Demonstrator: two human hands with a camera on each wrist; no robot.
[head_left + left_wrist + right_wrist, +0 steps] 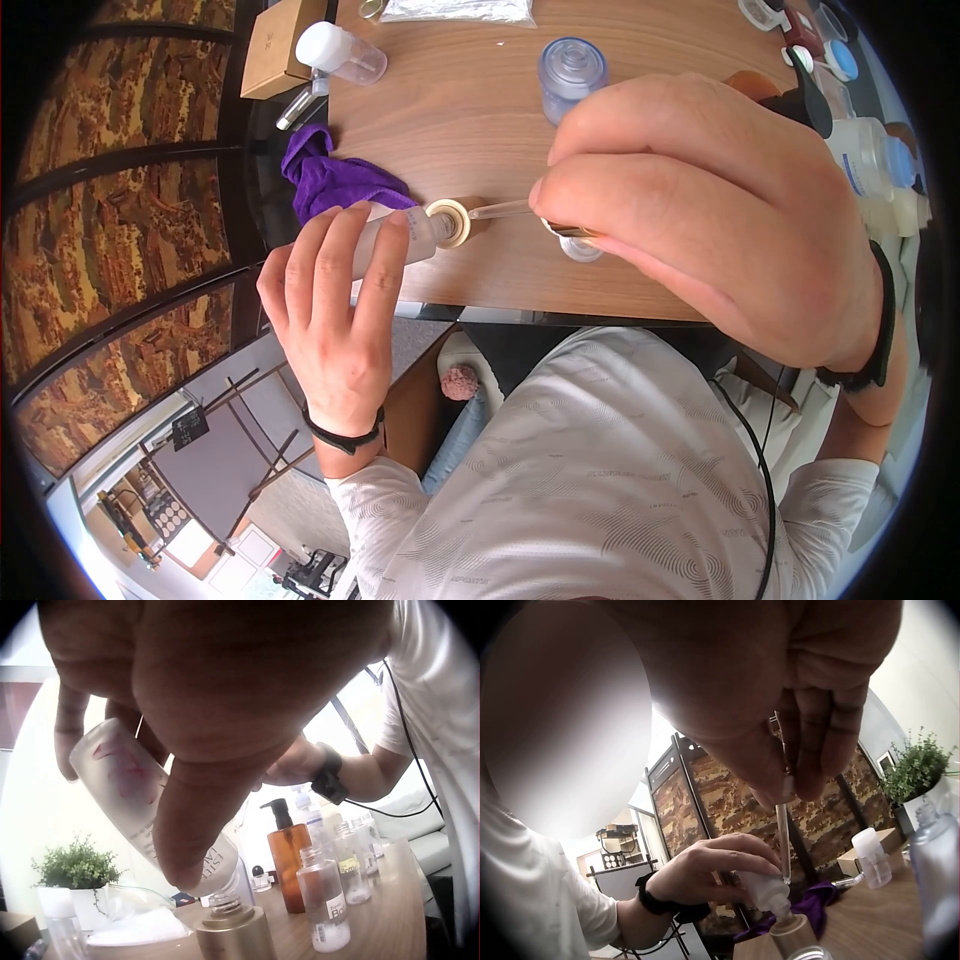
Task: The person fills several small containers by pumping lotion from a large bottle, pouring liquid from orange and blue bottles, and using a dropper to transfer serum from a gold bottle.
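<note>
My left hand [345,310] grips a frosted white bottle [124,791] with faint red marks on its side. The bottle is tipped over, its neck right at the mouth of a gold bottle [236,937] that stands upright on the wooden table. Between the fingertips of my right hand [720,210] is a glass dropper [784,832]. In the right wrist view it points down, its tip beside the frosted bottle's neck and above the gold bottle. The dropper's top is hidden by the fingers.
A purple cloth [345,185] lies left of the bottles. Beyond it are a white-capped clear bottle [345,52] and a cardboard box [275,50]. A bluish bottle [572,75] stands farther back. An amber pump bottle [291,859] and several clear bottles [324,907] line the right side.
</note>
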